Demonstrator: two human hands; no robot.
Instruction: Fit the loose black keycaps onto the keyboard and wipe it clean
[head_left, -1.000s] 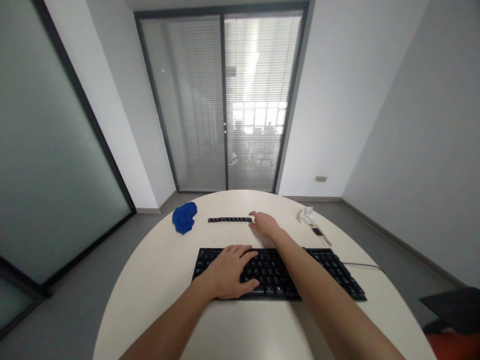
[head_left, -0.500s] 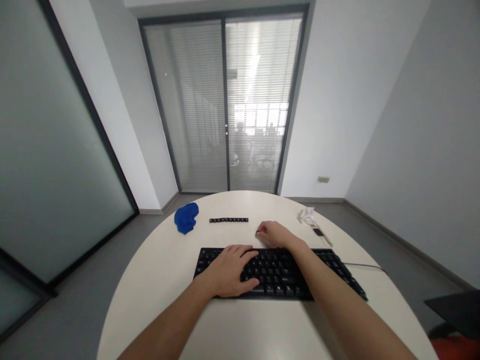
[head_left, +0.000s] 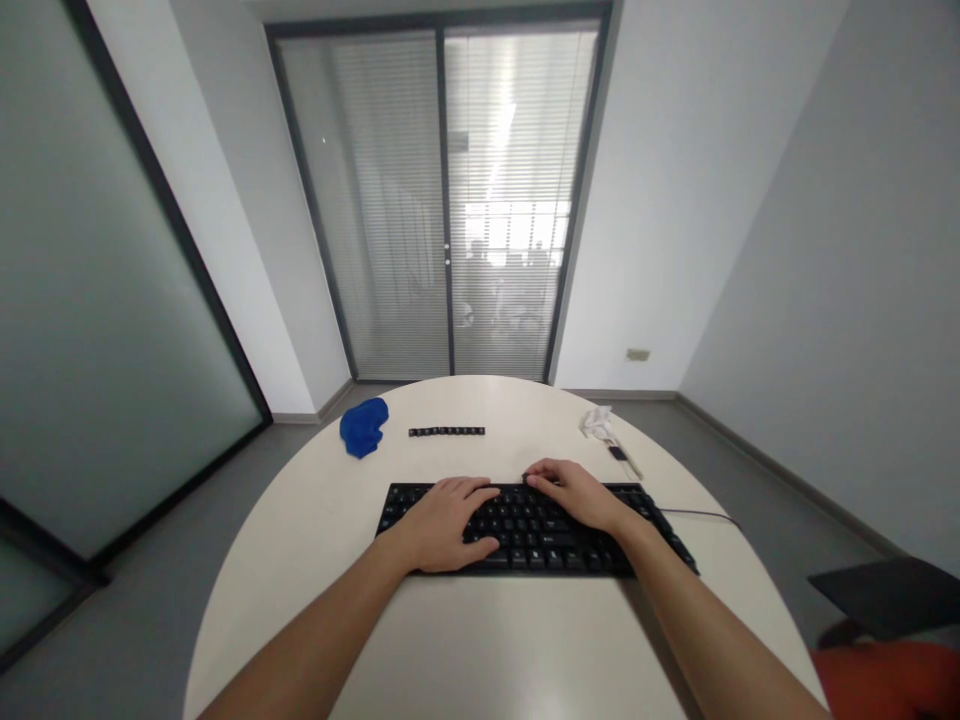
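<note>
A black keyboard (head_left: 525,560) lies across the white round table. Spread over its left part, my left hand (head_left: 448,525) rests with fingers apart and holds nothing. Above the keyboard's back edge is my right hand (head_left: 574,492), its thumb and fingertips closed on a small black keycap (head_left: 526,478). A row of several small black keycaps (head_left: 447,431) lies on the table behind the keyboard, left of my right hand.
A crumpled blue cloth (head_left: 364,427) sits at the table's (head_left: 292,540) back left. White crumpled tissue (head_left: 597,422) and a thin brush-like tool (head_left: 624,458) lie at the back right. A cable (head_left: 701,513) runs right from the keyboard. Beyond the right edge is a chair (head_left: 892,600).
My right hand has drawn back from the table behind the keyboard to its back edge, the small black piece still pinched. My left hand stays on the keyboard. The view has shifted slightly.
</note>
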